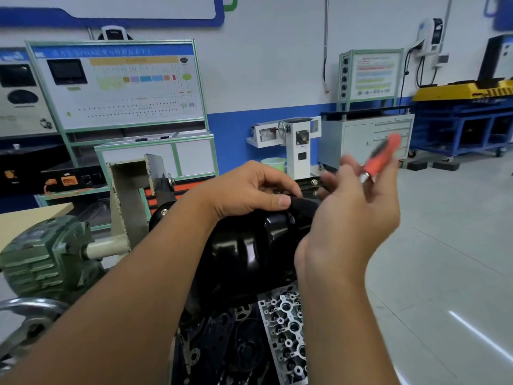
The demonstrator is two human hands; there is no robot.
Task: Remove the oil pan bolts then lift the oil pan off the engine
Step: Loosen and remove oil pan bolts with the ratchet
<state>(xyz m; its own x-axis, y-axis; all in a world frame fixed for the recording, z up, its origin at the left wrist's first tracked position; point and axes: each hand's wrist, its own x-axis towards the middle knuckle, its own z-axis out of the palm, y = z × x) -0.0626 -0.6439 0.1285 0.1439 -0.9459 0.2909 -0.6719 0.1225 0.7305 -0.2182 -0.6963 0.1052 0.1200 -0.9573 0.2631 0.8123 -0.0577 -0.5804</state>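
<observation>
The black oil pan sits on top of the engine, which is mounted on a stand in the middle of the view. The left hand lies on the far upper edge of the pan; its fingers are curled over that edge and the thumb presses against the black metal, so this hand grips the pan. The right hand is raised just beside the pan on its right side, not touching it as far as I can see. Its fingers hold one tool with a red-orange handle, which is blurred; a short metal tip shows at the lower end of the handle. How exactly the fingers close around the handle is not clear, but the tool rests between them.

One oil pan, one engine and one tool are visible. I cannot tell whether bolts are at the pan rim, because the hands cover it. Below the pan, the grey cylinder head side of the engine shows many round openings. To the left stands one green gearbox of the stand.
</observation>
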